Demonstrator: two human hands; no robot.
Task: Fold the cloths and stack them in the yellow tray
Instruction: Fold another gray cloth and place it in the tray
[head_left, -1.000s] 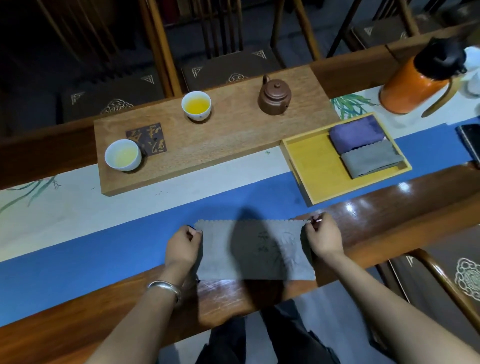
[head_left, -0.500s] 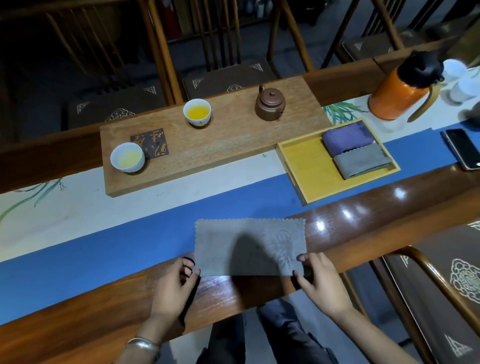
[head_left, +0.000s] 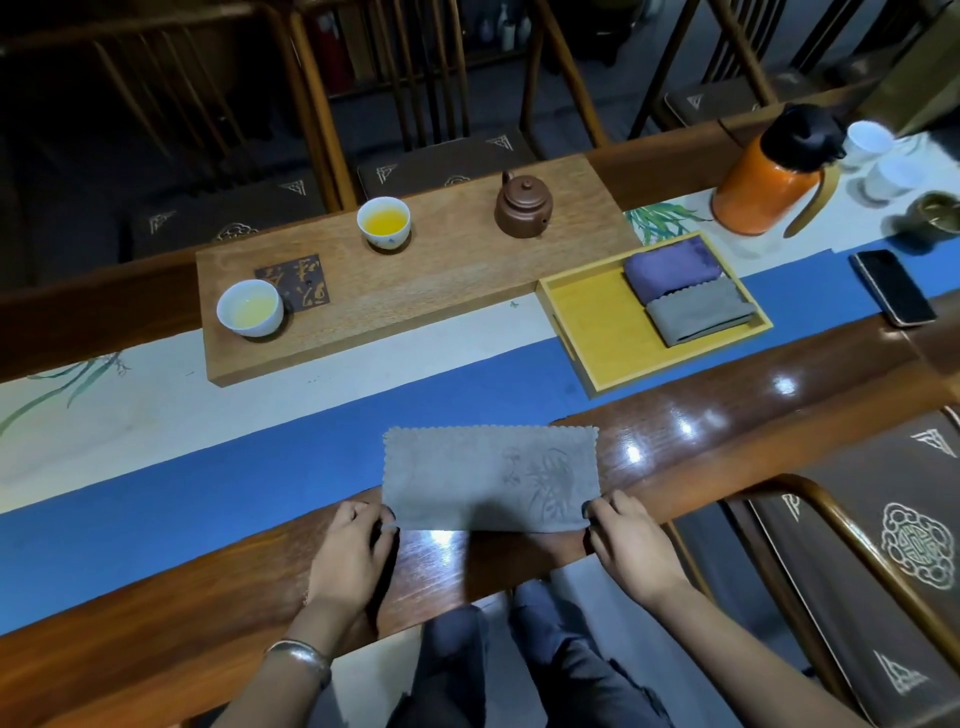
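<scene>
Flat grey rectangular cloth w/ scalloped edge (head_left: 488, 478) lies near table edge, half on blue runner (head_left: 208, 493). Left hand (head_left: 353, 556) & right hand (head_left: 631, 545) pinch its near corners. Yellow wooden tray (head_left: 587, 332) far right holds folded purple cloth (head_left: 670, 267) + folded grey cloth (head_left: 698, 317).

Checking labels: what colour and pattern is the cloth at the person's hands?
The cloth is grey with a scalloped edge and an embossed bamboo motif; seen in the head view.

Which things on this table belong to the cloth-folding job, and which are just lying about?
Belong to the job:
grey cloth, its near corners held by the left hand and right hand
yellow tray
folded purple cloth
folded grey cloth

Just lying about:
teapot
two teacups
orange flask
phone
</scene>
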